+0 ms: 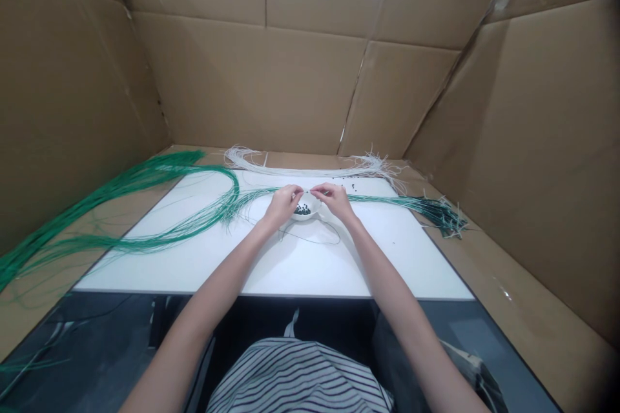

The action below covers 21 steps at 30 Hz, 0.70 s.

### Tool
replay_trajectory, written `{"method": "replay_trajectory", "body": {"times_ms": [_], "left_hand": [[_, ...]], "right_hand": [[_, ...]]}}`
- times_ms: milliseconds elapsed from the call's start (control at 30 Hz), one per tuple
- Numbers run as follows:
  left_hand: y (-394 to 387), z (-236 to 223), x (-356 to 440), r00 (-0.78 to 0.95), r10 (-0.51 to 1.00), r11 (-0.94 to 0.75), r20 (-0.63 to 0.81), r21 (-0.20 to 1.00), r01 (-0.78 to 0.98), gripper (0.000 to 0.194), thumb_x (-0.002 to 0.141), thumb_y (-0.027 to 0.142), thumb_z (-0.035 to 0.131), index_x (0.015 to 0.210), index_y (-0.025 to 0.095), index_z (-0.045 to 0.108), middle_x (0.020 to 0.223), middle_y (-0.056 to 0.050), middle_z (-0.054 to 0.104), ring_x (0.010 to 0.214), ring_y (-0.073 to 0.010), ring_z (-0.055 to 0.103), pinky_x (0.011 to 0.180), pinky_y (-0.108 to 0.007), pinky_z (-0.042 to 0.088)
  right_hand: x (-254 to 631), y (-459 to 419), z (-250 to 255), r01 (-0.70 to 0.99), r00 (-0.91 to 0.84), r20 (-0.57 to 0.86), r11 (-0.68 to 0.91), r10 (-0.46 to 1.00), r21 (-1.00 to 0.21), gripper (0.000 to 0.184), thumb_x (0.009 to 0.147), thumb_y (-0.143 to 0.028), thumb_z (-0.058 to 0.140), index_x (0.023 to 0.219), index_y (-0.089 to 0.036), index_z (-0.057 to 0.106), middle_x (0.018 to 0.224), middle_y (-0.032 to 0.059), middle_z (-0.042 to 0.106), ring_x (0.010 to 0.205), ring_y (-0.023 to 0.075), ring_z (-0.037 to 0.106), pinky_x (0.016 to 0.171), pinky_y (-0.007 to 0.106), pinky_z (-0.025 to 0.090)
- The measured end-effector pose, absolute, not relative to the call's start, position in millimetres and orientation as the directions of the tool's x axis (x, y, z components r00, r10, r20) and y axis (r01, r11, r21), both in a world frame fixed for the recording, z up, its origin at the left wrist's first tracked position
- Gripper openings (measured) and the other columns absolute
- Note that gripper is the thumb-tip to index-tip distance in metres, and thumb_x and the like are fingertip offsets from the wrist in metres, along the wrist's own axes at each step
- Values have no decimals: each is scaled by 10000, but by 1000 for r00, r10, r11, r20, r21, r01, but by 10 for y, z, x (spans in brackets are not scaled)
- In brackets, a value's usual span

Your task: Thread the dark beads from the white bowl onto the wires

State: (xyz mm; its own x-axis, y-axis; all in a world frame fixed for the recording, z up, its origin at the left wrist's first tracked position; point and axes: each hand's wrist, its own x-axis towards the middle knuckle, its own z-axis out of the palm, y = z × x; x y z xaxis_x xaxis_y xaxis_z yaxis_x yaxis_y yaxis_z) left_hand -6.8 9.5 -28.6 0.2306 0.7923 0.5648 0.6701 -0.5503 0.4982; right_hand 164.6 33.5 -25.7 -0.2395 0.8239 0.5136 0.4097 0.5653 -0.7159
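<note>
Both my hands meet over a small white dish (308, 212) of tiny dark beads (302, 210) in the middle of a white board (271, 264). My left hand (283, 204) is pinched shut, fingertips at the dish's left rim. My right hand (335, 199) is pinched shut too, its fingertips almost touching the left ones. Something thin, perhaps a white thread, runs between them; I cannot make it out. A thin dark wire loop (314, 237) lies on the board just in front of the dish.
A long bundle of green cords (145, 206) sweeps from the far left across the board to its dark-tipped ends (443, 213) at right. White cords (310, 170) lie behind. Cardboard walls (252, 77) enclose the bench. Loose beads (358, 175) are scattered on the board.
</note>
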Motion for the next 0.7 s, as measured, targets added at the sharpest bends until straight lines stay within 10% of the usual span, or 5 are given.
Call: {"method": "replay_trajectory", "body": {"times_ms": [700], "left_hand": [[72, -295, -56, 203, 791, -534, 577, 489, 690, 191, 703, 143, 463, 867, 173, 556, 780, -7, 578, 660, -113, 513, 666, -218, 399]], "right_hand": [[1580, 299, -278, 425, -285, 522, 594, 804, -683, 199, 737, -322, 521, 734, -172, 651, 743, 38, 639, 582, 114, 546, 575, 233, 441]]}}
